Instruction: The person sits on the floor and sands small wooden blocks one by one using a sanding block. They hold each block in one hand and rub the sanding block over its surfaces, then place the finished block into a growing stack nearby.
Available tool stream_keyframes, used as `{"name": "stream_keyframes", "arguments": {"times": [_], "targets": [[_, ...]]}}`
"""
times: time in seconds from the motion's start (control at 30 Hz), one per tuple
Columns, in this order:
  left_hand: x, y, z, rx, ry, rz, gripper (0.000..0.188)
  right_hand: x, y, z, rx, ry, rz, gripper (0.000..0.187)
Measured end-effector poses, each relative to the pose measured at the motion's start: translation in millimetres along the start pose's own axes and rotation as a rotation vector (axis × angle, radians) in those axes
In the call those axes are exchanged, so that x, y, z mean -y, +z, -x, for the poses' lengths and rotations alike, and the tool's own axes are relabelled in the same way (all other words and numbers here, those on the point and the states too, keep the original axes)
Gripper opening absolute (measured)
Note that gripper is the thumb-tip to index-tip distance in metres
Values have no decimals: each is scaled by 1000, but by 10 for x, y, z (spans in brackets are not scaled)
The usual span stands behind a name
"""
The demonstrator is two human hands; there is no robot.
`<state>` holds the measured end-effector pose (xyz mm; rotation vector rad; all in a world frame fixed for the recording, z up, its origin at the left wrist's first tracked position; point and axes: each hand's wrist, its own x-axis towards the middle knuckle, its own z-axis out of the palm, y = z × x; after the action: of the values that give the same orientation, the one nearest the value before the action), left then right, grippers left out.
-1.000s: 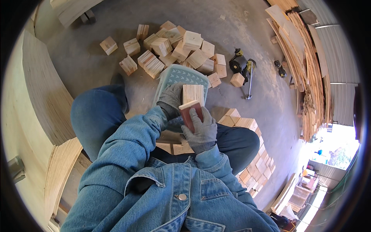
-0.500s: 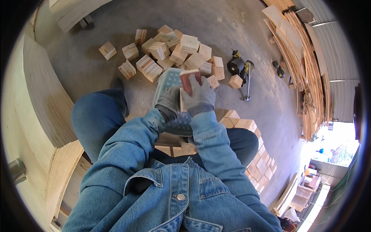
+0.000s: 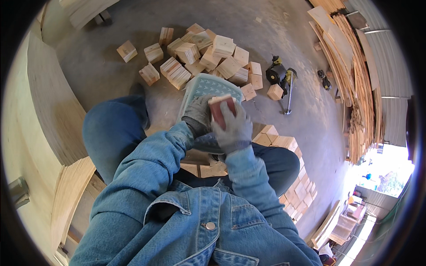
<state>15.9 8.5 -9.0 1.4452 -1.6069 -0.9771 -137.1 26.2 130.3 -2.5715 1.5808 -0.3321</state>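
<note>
My right hand, in a grey glove, is closed round a sanding block with a reddish-brown face and a pale upper edge. My left hand, also gloved, is closed just left of it, its fingertips behind the sanding block. What the left fingers grip is mostly hidden; a pale wooden piece showed between the hands a moment ago. Both hands are above a pale blue-green plastic stool or upturned crate between my knees.
A loose heap of wooden blocks lies on the concrete floor ahead. Right of it are a black-and-yellow power tool and a hammer-like tool. Stacked blocks stand by my right knee. Plywood sheets rise on the left; boards lean far right.
My right hand and the sanding block have moved down, toward me. My left hand has shifted slightly up and right, and the pale wooden piece between the hands is now covered.
</note>
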Motion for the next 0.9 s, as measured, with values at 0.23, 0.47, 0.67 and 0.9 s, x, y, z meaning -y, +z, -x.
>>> {"name": "stream_keyframes", "arguments": {"times": [0.23, 0.47, 0.67, 0.9], "targets": [[-25, 21, -23, -34, 25, -40, 90, -71, 78, -741, 60, 207, 29, 72], [320, 195, -48, -137, -14, 306, 56, 139, -158, 310, 133, 26, -48, 75], [8, 67, 7, -73, 41, 43, 62, 79, -215, 411, 190, 49, -74, 76], [41, 119, -114, -34, 59, 351, 64, -63, 64, -787, 58, 96, -35, 69]]}}
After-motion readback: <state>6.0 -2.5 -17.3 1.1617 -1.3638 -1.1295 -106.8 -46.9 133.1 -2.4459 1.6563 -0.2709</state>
